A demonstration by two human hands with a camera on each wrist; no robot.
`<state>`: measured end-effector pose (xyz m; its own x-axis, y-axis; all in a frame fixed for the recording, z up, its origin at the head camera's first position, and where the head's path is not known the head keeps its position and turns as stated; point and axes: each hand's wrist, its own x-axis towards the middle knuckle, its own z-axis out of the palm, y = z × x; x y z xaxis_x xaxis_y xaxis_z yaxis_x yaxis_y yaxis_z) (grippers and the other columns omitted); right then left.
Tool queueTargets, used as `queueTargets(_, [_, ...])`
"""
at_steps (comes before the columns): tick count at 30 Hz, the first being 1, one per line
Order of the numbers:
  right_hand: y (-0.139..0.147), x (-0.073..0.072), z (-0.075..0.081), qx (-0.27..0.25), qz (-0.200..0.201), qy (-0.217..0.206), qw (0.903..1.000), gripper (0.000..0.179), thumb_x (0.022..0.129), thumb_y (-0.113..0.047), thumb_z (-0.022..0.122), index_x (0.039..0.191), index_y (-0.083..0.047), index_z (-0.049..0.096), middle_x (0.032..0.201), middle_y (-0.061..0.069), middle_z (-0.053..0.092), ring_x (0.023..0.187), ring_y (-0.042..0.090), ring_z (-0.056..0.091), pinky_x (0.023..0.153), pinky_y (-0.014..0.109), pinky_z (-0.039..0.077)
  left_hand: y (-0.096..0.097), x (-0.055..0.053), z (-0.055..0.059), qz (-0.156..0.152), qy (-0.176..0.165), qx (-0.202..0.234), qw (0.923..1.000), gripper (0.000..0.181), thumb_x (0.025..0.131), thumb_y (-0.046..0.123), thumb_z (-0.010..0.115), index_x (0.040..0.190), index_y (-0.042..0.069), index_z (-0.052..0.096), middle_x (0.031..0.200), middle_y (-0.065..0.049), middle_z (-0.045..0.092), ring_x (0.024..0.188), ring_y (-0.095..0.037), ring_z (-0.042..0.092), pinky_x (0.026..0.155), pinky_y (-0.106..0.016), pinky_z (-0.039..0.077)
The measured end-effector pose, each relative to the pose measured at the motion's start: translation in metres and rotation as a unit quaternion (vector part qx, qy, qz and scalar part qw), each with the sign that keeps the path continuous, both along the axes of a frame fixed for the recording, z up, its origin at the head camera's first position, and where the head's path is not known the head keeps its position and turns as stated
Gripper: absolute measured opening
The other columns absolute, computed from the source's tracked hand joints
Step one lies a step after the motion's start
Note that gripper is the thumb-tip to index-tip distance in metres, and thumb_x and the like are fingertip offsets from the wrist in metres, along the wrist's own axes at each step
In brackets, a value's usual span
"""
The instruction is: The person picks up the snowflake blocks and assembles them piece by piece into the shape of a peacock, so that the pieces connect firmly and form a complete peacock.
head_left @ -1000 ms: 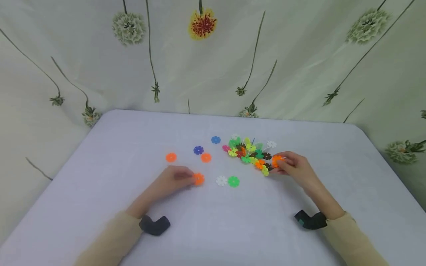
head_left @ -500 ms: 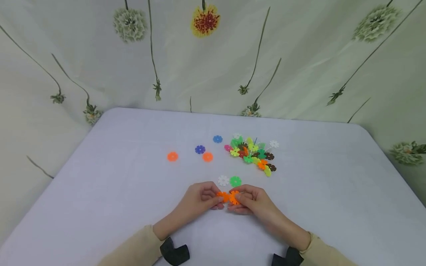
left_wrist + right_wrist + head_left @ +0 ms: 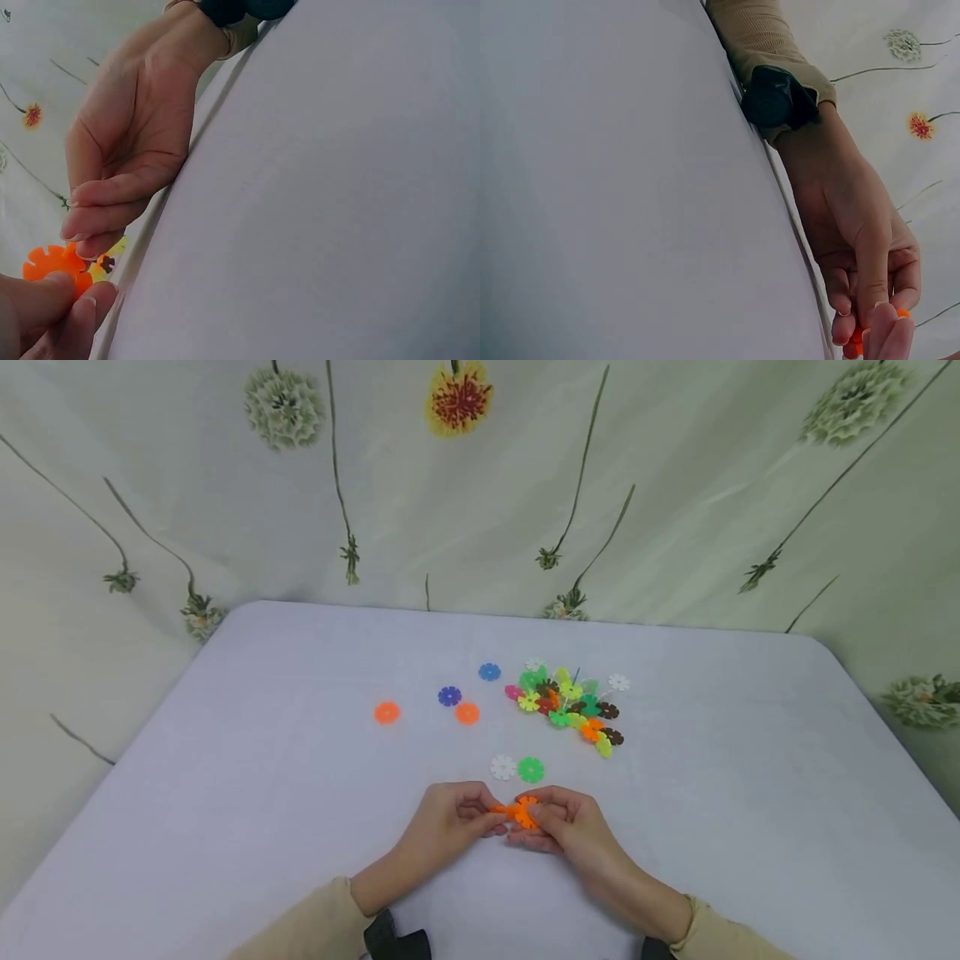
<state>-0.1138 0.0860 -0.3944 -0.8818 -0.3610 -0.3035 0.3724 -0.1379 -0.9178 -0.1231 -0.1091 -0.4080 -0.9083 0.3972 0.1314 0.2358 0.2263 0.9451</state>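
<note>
My left hand [image 3: 452,820] pinches an orange plastic snowflake disc [image 3: 503,811] that appears almost edge-on in the head view. Against it, my right hand [image 3: 588,835] pinches a second orange snowflake disc [image 3: 526,812], its notched face turned up toward the head camera. The two discs touch at their rims; whether their slots interlock is too small to tell. In the left wrist view an orange disc [image 3: 56,262] shows between thumb and fingers. Fingers mostly hide the orange pieces in the right wrist view. Just beyond the hands lie a white disc [image 3: 503,767] and a green disc [image 3: 531,770].
A joined cluster of multicoloured discs [image 3: 558,717] lies farther back on the white table [image 3: 300,693]. Left of it are loose discs: light blue [image 3: 490,672], dark blue [image 3: 450,696] and two orange ones, including a far-left orange disc [image 3: 387,712]. A flower-printed cloth [image 3: 675,485] hangs behind.
The right hand brought its orange disc from beside the cluster to the front middle, where the left hand came with its own. Since then the left disc has turned edge-on and met the right one.
</note>
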Motion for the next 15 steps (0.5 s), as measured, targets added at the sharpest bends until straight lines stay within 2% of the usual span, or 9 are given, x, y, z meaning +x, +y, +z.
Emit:
queueTargets(2, [0.001,-0.003,0.001,0.003,0.013,0.009,0.9999,0.027,0.094,0.001,0.049,0.117,0.016,0.050,0.098,0.023,0.065,0.083,0.029,0.067,0.076,0.034,0.052,0.001,-0.001,0.000,0.010,0.003,-0.004,0.9999,0.008,0.080,-0.004,0.070,0.078,0.001,0.065,0.077,-0.005,0.068,0.067,-0.009,0.066,0.059,-0.026,0.054])
queueTargets(4, [0.004,-0.009,0.003,0.019,0.037,0.031,0.9986,0.029,0.096,-0.003,0.050,0.118,0.016,0.051,0.098,0.023,0.065,0.082,0.029,0.067,0.074,0.034,0.052,0.001,-0.002,0.000,0.015,-0.011,0.007,0.9998,0.008,0.081,-0.002,0.070,0.078,0.001,0.063,0.076,-0.004,0.068,0.067,-0.011,0.066,0.059,-0.026,0.054])
queueTargets(7, [0.012,-0.024,0.004,0.077,0.066,0.100,0.9898,0.031,0.098,-0.010,0.050,0.117,0.014,0.053,0.094,0.019,0.065,0.074,0.029,0.067,0.069,0.034,0.054,-0.001,-0.005,-0.001,0.017,-0.070,0.055,0.9959,0.009,0.083,-0.002,0.068,0.081,-0.002,0.059,0.078,-0.008,0.067,0.070,-0.018,0.068,0.063,-0.030,0.055])
queueTargets(8, [0.016,-0.029,0.004,0.106,0.065,0.131,0.9835,0.031,0.098,-0.011,0.050,0.116,0.013,0.055,0.089,0.017,0.065,0.069,0.028,0.066,0.066,0.033,0.055,-0.001,-0.006,-0.001,0.017,-0.092,0.077,0.9926,0.009,0.084,-0.002,0.067,0.083,-0.004,0.058,0.080,-0.011,0.067,0.072,-0.021,0.068,0.065,-0.031,0.054])
queueTargets(11, [0.025,-0.045,0.002,0.211,0.041,0.201,0.9556,0.025,0.095,-0.011,0.055,0.112,0.006,0.060,0.075,0.010,0.060,0.057,0.023,0.060,0.057,0.029,0.052,-0.004,-0.008,0.000,0.019,-0.141,0.127,0.9817,0.011,0.086,-0.003,0.064,0.087,-0.009,0.056,0.084,-0.017,0.066,0.077,-0.028,0.068,0.069,-0.034,0.054])
queueTargets(13, [0.029,-0.052,0.002,0.261,0.034,0.230,0.9369,0.021,0.093,-0.010,0.058,0.110,0.002,0.062,0.068,0.006,0.057,0.053,0.020,0.054,0.051,0.027,0.048,-0.004,-0.009,0.001,0.019,-0.154,0.140,0.9779,0.012,0.086,-0.003,0.064,0.089,-0.011,0.055,0.086,-0.019,0.066,0.079,-0.030,0.067,0.071,-0.035,0.054])
queueTargets(15, [0.029,-0.055,0.001,0.291,0.052,0.262,0.9188,0.020,0.090,-0.009,0.062,0.108,-0.002,0.064,0.068,0.003,0.054,0.054,0.017,0.052,0.051,0.025,0.045,-0.004,-0.009,0.001,0.018,-0.158,0.141,0.9773,0.013,0.086,-0.003,0.064,0.090,-0.011,0.055,0.086,-0.020,0.066,0.079,-0.030,0.067,0.071,-0.034,0.053])
